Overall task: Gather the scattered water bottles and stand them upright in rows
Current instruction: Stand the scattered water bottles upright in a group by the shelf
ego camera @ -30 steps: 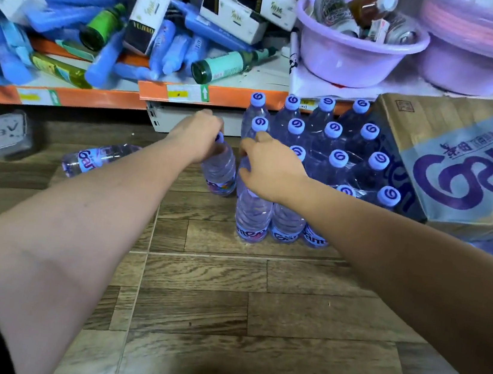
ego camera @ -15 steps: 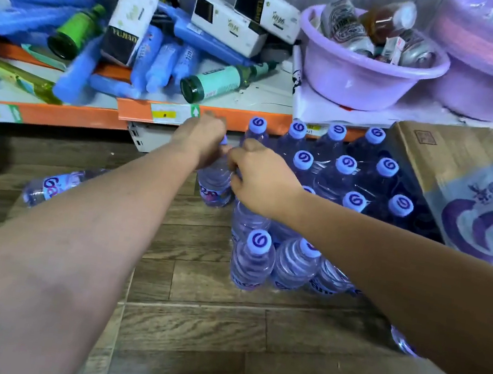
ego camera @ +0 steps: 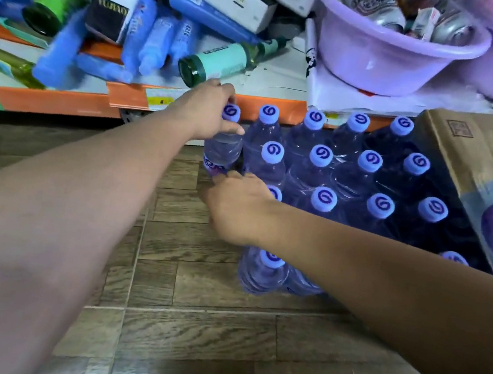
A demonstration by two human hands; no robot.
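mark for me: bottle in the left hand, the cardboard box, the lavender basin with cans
bottle in the left hand (ego camera: 222, 152): head view, clear shoulder below the cap.
cardboard box (ego camera: 476, 145): head view, bare brown top panel.
lavender basin (ego camera: 377, 63): head view, front outer wall.

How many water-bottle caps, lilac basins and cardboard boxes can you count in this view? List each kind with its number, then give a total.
Water-bottle caps: 15 showing (the arms may hide more)
Lilac basins: 2
Cardboard boxes: 1
Total: 18

Even indoor light; blurred, warped edges
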